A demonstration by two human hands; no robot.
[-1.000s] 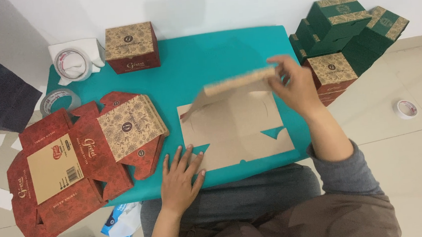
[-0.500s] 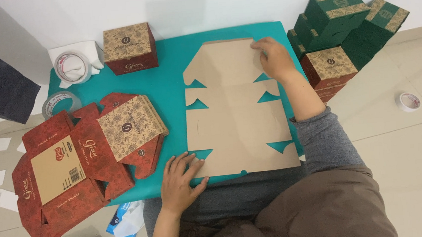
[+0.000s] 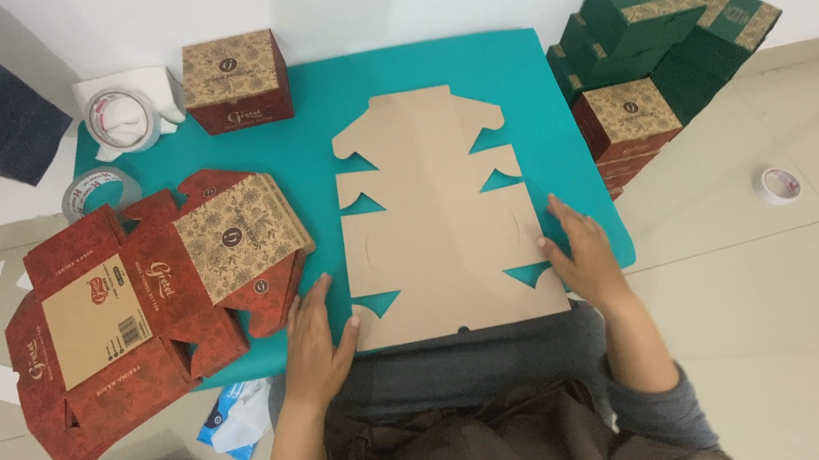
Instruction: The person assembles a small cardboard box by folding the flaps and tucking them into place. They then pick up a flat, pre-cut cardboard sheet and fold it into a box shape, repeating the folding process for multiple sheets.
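A flat, unfolded brown cardboard box blank [image 3: 437, 213] lies plain side up on the teal table top [image 3: 306, 150]. My left hand [image 3: 316, 340] rests flat with spread fingers at the blank's near left corner. My right hand [image 3: 582, 250] lies flat on the blank's near right edge, by a notched flap. Neither hand grips anything.
A stack of flat red patterned box blanks [image 3: 142, 290] overhangs the table's left end. A folded red box [image 3: 234, 78] stands at the back. Green and red boxes [image 3: 654, 55] are piled on the floor at right. Tape rolls [image 3: 118, 117] [image 3: 779, 183] lie about.
The blank was being unfolded a second ago; it now lies fully flat. My right hand came from the far edge down to the near right side. My left hand stayed at the near left corner.
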